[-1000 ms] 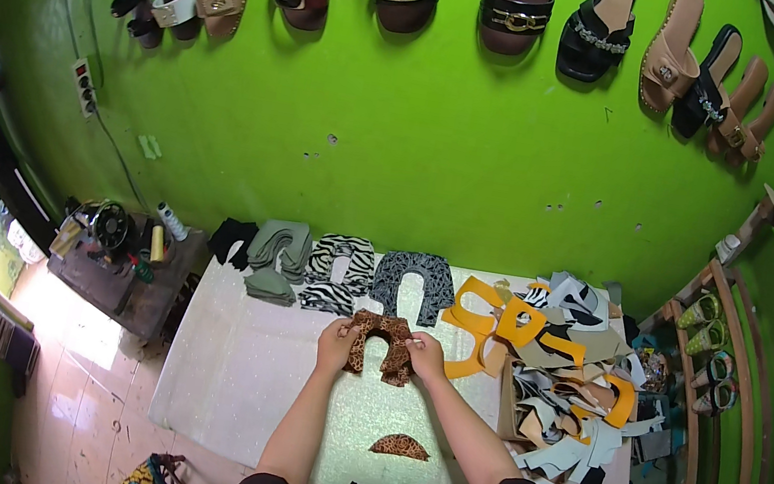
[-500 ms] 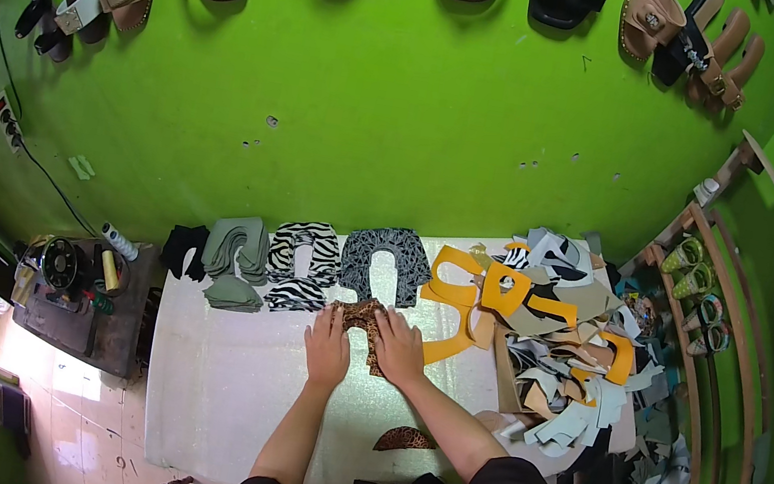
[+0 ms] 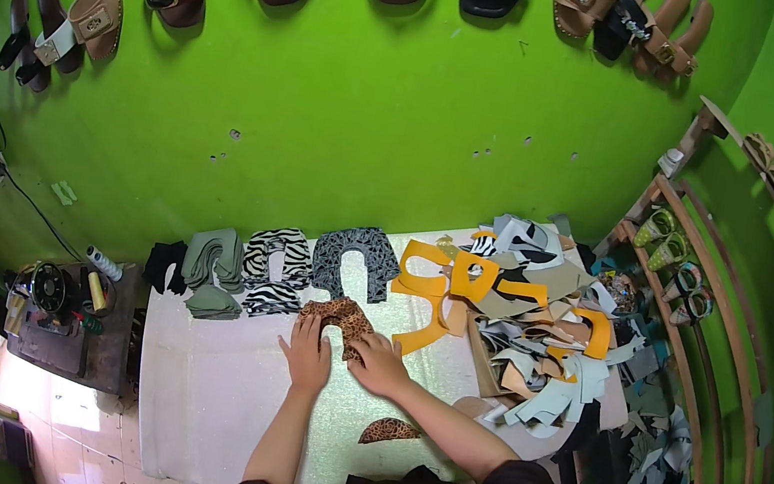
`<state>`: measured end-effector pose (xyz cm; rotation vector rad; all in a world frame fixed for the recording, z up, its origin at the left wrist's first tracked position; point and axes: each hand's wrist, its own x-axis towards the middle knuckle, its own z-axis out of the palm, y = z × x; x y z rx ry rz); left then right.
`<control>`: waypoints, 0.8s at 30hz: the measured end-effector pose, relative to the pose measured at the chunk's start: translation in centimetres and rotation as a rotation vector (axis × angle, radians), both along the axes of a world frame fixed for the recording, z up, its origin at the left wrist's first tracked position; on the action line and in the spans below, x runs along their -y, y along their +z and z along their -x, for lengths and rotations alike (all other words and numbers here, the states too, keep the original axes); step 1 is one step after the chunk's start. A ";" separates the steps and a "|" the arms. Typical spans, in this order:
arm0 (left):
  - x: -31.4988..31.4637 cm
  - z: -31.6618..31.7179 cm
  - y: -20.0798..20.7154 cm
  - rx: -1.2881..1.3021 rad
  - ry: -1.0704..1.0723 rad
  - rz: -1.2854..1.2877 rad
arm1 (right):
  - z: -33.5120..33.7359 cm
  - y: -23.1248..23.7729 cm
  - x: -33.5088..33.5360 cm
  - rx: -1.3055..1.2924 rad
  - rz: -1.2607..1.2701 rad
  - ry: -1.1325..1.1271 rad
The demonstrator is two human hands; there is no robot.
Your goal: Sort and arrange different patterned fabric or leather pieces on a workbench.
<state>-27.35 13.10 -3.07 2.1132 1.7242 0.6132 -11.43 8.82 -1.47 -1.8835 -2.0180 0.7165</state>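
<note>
A U-shaped leopard-print fabric piece [image 3: 342, 312] lies on the white table, its curve away from me. My left hand [image 3: 308, 353] rests over its left leg with fingers stretched out flat. My right hand [image 3: 377, 364] has its fingers closed on the right leg, thumb toward me. Just beyond lies a grey-black patterned U-shaped stack [image 3: 333, 264]. A leopard-print half-moon piece [image 3: 391, 432] lies nearer me, by my right forearm.
Zebra-print pieces [image 3: 279, 253], green-grey pieces [image 3: 213, 258] and black pieces [image 3: 165, 266] line the far left. Yellow cut pieces [image 3: 422, 327] and a scrap heap [image 3: 546, 358] cover the right side. A sewing machine [image 3: 51, 288] stands left; a wooden rack [image 3: 688, 320] stands right.
The view has turned somewhat to the right. My right hand has shifted from the top of the leopard-print piece down onto its right leg. My left hand stays at the left leg.
</note>
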 end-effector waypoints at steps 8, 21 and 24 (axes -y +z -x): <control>11.6 -0.7 -0.5 0.165 -0.309 0.111 | -4.9 -1.1 10.4 -0.080 -0.006 -0.014; 15.6 -2.3 -1.2 -0.003 -0.332 0.206 | -3.5 -2.2 14.9 0.109 0.064 -0.116; 15.3 -2.8 -1.2 0.014 -0.320 0.350 | -3.4 -1.9 15.1 0.010 0.100 -0.138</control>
